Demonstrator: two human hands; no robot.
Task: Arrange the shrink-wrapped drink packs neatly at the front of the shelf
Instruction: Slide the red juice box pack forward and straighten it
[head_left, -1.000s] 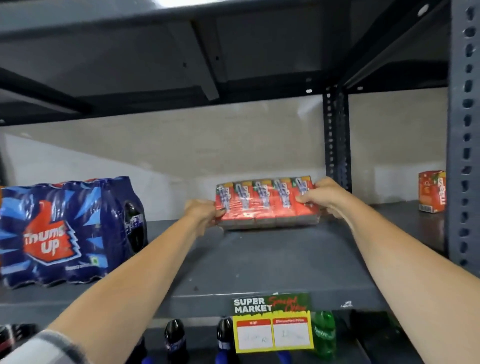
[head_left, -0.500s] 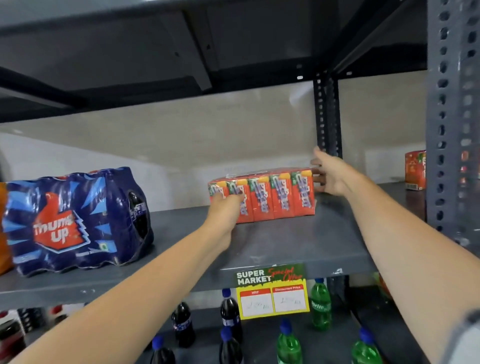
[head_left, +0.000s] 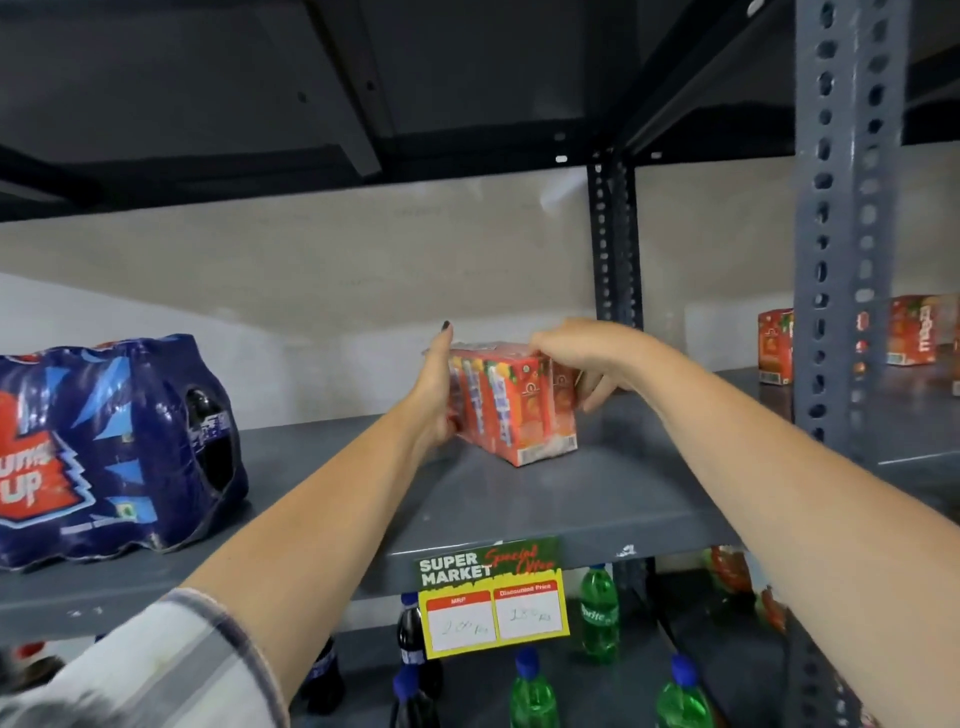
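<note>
Both hands, left hand (head_left: 434, 395) and right hand (head_left: 576, 358), clasp the juice pack (head_left: 514, 410).

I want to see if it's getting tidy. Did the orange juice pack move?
Yes. The orange juice pack has turned: its long face no longer runs along the shelf edge, and one corner now points toward the front.

I hold the orange juice pack (head_left: 511, 410) between my left hand (head_left: 435, 387) and right hand (head_left: 582, 364) on the grey shelf (head_left: 545, 499); blue bottle pack (head_left: 104, 447) sits left.
</note>
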